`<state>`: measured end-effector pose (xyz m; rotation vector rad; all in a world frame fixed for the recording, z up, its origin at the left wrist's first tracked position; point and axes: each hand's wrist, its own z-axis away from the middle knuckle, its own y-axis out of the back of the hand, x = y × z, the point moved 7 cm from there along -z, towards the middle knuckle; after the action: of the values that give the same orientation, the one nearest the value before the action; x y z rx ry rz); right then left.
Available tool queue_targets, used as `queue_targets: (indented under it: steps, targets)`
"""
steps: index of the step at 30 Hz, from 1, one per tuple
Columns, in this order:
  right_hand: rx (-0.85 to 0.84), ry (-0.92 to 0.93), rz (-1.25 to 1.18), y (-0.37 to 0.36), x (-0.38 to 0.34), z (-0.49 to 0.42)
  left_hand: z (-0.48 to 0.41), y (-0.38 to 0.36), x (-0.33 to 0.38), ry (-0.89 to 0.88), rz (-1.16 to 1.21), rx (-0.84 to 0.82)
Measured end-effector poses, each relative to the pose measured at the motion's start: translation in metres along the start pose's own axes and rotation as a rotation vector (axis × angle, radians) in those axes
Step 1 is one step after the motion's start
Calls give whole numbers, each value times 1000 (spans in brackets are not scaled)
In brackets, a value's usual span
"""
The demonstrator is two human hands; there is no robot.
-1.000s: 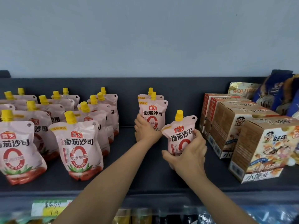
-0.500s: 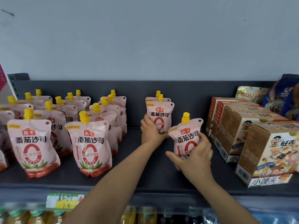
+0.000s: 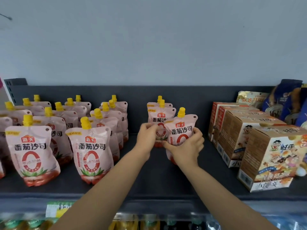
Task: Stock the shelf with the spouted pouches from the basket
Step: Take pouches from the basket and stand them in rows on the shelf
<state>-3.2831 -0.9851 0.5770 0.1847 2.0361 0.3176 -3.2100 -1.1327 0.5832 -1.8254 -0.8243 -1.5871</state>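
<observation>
My right hand [image 3: 186, 147] grips a pink spouted pouch with a yellow cap [image 3: 181, 128], held upright just above the dark shelf [image 3: 157, 176]. Blurred by motion, my left hand [image 3: 147, 136] touches the lower left of the standing pouch [image 3: 157, 119] right behind it; whether it grips is unclear. One more pouch stands behind that one. Several rows of the same pouches [image 3: 90, 150] fill the left part of the shelf. The basket is out of view.
Brown snack boxes [image 3: 272, 156] stand in a row at the right, with blue and gold bags [image 3: 289, 103] behind them. A price tag [image 3: 58, 209] hangs on the shelf's front edge. Bottles show on the shelf below.
My right hand has carried its pouch back and left, up against the standing pouches. My left hand has shifted across the front of the standing pouch.
</observation>
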Motion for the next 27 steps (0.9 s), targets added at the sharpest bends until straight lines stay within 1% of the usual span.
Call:
queue_targets:
  steps: [1,3,4,6,8,13,15,19,27]
  targets:
    - [8,-32,-7,-9,-3,-3,4,-2,1,33,75,-58]
    - [18,-91,-29,-27,-9,-4,10,-3,6,-33,118,-140]
    - [27,-100,-37,-35,-12,-3,12,-2,8,-79,135,-150]
    - [53,-77,-48,-48,-17,-2,11,2,9,-154,133,-120]
    - [67,-55,-51,-58,-20,-2,5,7,10,-206,67,-72]
    - [35,1,-24,-71,-16,-1,-16,18,4,-224,-74,52]
    - [-27,38,-13,-75,-13,-3,-22,22,2,-263,-144,91]
    - [-196,47,-40,-78,-1,-11,-28,23,3,-352,-255,130]
    - [-356,115,-20,-66,2,-10,-29,24,3,-392,-288,81]
